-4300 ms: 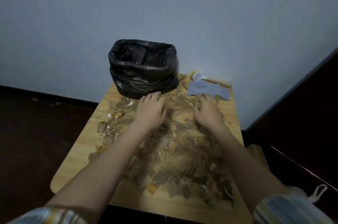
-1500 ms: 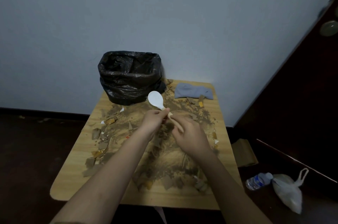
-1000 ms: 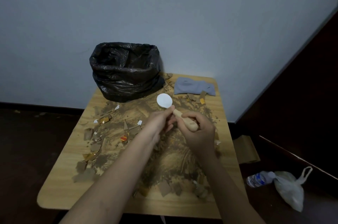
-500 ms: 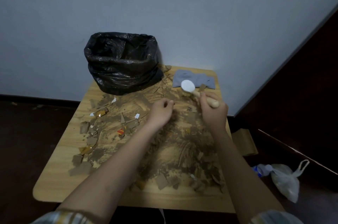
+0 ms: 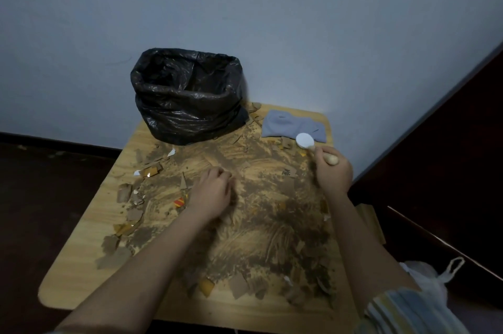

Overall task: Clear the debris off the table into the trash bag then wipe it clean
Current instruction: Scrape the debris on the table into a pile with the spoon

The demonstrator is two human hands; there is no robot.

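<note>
Brown dirt and torn cardboard scraps (image 5: 261, 224) cover most of the wooden table (image 5: 81, 246). An open black trash bag (image 5: 187, 99) stands at the table's far left corner, against the wall. A grey cloth (image 5: 285, 126) lies at the far right corner. My right hand (image 5: 333, 173) grips the wooden handle of a small brush (image 5: 304, 140), whose white round head hovers at the cloth's near edge. My left hand (image 5: 215, 192) rests on the dirt at mid-table with its fingers curled under. Nothing shows in it.
The pale wall runs right behind the table. Dark furniture (image 5: 449, 170) stands close on the right. On the floor to the right lie a piece of cardboard (image 5: 371, 222) and a white plastic bag (image 5: 432, 276). Bare wood shows along the table's left edge.
Both hands held the brush at mid-table. My left hand let go and stayed there, while my right hand carried the brush to the far right, beside the cloth.
</note>
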